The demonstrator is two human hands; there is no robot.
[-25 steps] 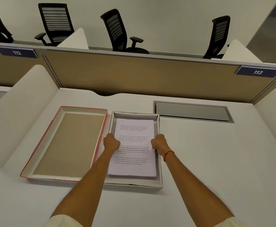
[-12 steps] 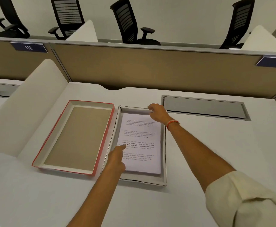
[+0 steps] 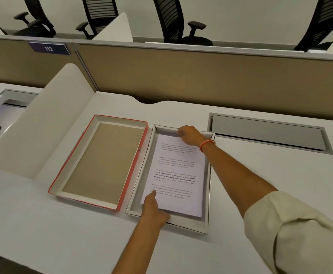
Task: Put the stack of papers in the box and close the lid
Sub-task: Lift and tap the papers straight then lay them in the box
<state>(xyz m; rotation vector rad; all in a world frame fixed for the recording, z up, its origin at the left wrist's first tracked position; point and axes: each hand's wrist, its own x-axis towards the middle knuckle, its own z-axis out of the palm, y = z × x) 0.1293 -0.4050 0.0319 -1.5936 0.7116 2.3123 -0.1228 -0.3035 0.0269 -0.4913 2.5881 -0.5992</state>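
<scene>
Since a second ago, moved off paper stack's [image 3: 178,175] sides: right hand [image 3: 189,135] curled at far edge, left hand [image 3: 153,206] forefinger pressing near corner; stack inside box [image 3: 206,194], lid [image 3: 100,161] beside; square before lidding.

The lid [image 3: 102,161] is red outside with a white rim and tan inner panel, the box [image 3: 206,224] is pale grey-white, the papers [image 3: 178,175] are white with black print, the tabletop [image 3: 280,175] is white, and a navy sign [image 3: 49,48] reads 112.
</scene>
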